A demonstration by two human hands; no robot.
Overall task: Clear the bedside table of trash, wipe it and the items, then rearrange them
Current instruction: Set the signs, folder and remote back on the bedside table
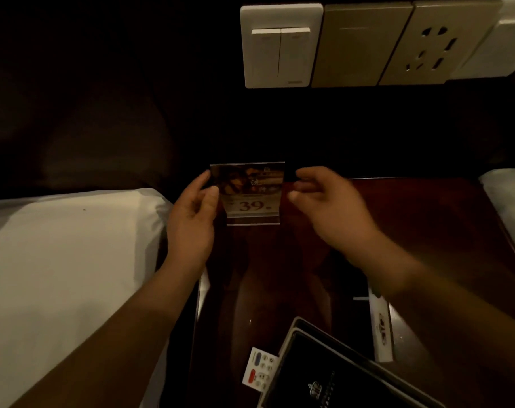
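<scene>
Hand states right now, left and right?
Left hand: holding the sign stand by its left edge.
Right hand: blurred beside it, cannot tell.

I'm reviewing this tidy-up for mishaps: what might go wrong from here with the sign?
The left hand pinches the sign only at its left edge, and the right hand is blurred, its hold unclear, so the sign may tip onto the table. The sign is near the table's left side by the bed; a nudge might push it off.
</scene>
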